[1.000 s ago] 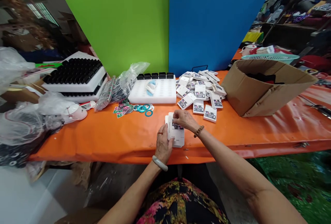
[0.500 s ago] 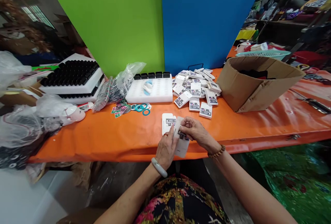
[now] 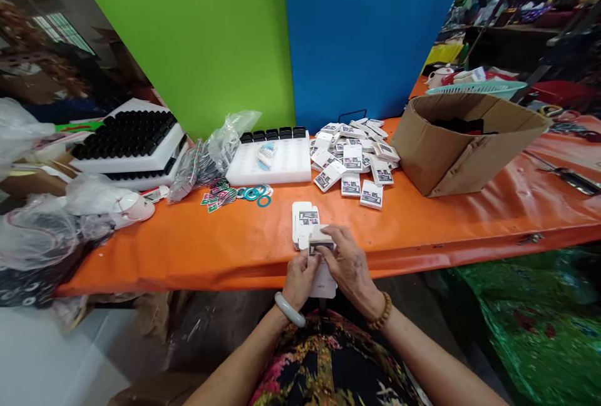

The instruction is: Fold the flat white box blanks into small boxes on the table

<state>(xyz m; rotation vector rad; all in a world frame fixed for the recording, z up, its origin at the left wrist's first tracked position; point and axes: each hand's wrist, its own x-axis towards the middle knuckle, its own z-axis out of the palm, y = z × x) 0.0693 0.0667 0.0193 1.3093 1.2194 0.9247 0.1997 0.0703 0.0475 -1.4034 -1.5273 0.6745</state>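
Observation:
Between my hands, at the table's front edge, is a small white printed carton [image 3: 323, 282] with a dark picture on it. My left hand [image 3: 300, 278] grips its left side, fingers wrapped round it. My right hand [image 3: 350, 265] pinches its upper right part, thumb on the front face and fingers over the top. Part of the carton is hidden by my fingers. Just beyond it, flat unfolded cartons [image 3: 303, 215] of the same print lie on the orange table [image 3: 235, 249].
A heap of small white boxes [image 3: 352, 159] lies beyond my right hand, beside an open cardboard box [image 3: 451, 156]. Left of it are a white foam tray [image 3: 282, 162], teal rings [image 3: 256, 193], printed cards [image 3: 218, 196] and stacked trays of black pieces [image 3: 129, 137].
The carton has turned more upright and come slightly nearer my body. My right hand has moved from pinching its top edge to holding its right side and top.

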